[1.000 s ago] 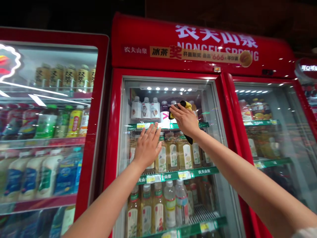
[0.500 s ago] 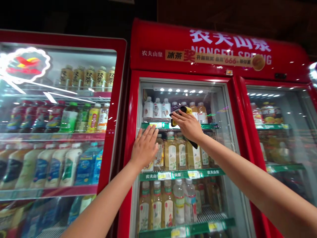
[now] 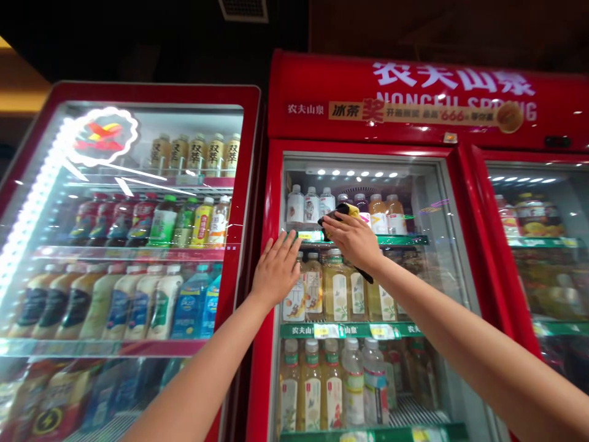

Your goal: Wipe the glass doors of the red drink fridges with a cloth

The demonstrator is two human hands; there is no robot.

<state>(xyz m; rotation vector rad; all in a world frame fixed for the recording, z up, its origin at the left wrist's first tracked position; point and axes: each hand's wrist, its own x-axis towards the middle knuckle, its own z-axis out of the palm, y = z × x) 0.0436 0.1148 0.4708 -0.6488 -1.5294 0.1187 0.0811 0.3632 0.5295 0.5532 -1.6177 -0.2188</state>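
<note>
A glass door (image 3: 442, 270) in a red frame closes the middle fridge, with bottles on shelves behind it. My left hand (image 3: 277, 270) lies against the left side of this door, over the frame and glass edge, fingers spread and holding nothing. To its right, my right hand (image 3: 354, 242) presses a black and yellow cloth (image 3: 347, 212) against the glass, near the top shelf's green edge. Part of the cloth sticks out above the fingers and a dark corner hangs below the palm. The palm side of both hands is hidden.
On the left stands another red fridge (image 3: 252, 147) with rows of drinks and a lit round sign (image 3: 101, 136). A further glass door (image 3: 543, 270) is at the right. The red header (image 3: 331, 80) runs above both right-hand doors, and a ceiling vent (image 3: 243, 8) shows at the top.
The view has shifted left, so the fridges appear further right. My left hand now sits more over the red door frame. My right hand still has the cloth, a little nearer the door's left side.
</note>
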